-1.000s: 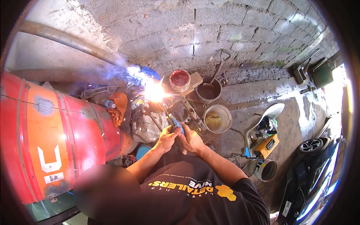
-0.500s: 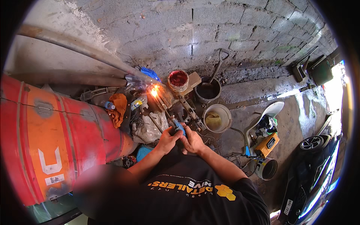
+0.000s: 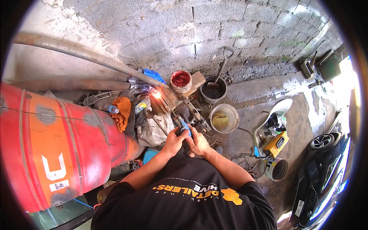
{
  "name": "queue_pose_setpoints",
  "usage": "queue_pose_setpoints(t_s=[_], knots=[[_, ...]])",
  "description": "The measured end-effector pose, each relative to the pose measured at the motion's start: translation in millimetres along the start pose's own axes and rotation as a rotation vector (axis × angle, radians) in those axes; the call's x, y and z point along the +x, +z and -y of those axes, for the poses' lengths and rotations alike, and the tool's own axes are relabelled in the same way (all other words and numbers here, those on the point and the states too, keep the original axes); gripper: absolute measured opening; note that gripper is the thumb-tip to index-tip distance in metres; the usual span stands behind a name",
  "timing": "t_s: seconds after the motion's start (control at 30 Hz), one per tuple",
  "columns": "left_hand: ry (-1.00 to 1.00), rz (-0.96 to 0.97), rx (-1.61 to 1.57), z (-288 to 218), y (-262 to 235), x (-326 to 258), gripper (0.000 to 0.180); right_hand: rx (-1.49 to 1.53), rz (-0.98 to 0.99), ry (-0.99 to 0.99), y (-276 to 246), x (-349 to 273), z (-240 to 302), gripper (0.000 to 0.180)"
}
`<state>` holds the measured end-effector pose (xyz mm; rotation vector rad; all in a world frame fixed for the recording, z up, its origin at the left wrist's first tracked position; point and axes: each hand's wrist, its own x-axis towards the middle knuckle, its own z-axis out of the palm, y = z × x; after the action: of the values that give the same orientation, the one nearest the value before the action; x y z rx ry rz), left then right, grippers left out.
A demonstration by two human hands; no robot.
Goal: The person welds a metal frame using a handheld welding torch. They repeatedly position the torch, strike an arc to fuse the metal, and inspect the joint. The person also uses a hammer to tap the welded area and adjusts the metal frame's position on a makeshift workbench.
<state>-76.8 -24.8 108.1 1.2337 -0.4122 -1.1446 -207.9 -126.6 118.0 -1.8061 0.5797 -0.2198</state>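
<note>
- Hands: left hand (image 3: pixel 173 141) and right hand (image 3: pixel 198 142), each grip closed round the blue holder (image 3: pixel 185 127) between them.
- Rod (image 3: pixel 167 107) runs from the holder to a glowing spot (image 3: pixel 156 94) on metal scrap (image 3: pixel 183 104).
- Fingertips hidden; the scrap pile is hard to make out.

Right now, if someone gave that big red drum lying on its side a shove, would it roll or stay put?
The red drum lies on its curved side, so it could probably roll. It looks like steel, likely stiff and heavy. The pile of rags and scrap against it may block it.
</note>
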Motion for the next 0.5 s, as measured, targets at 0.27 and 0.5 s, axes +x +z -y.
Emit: queue_pose_setpoints(t_s=[0.27, 0.5], knots=[[-0.040, -0.001, 0.053, 0.3, -5.7, 0.7, 0.043, 0.013, 0.020, -0.011, -0.8, 2.4, 2.8, 0.053], [-0.041, -0.013, 0.033, 0.9, -6.1, 1.9, 0.041, 0.026, 0.043, 0.020, -3.1, 4.1, 6.6, 0.054]])
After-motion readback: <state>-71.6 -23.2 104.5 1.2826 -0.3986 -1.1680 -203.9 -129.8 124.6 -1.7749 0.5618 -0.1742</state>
